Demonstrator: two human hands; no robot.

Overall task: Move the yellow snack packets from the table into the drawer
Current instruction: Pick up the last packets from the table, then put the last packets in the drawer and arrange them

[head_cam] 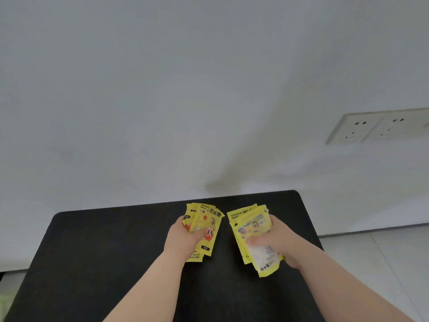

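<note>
Two bunches of yellow snack packets are held over the far part of a black table point(104, 252). My left hand point(183, 238) grips the left bunch of packets point(206, 221), thumb across their printed fronts. My right hand point(276, 238) grips the right bunch of packets point(253, 226), fingers curled round their right edge and thumb on top. Both bunches hold several overlapping packets. No drawer is in view.
A white wall rises directly behind the table's far edge. A double wall socket point(376, 126) sits on the wall at the right. Pale floor tiles point(383, 263) show to the right of the table.
</note>
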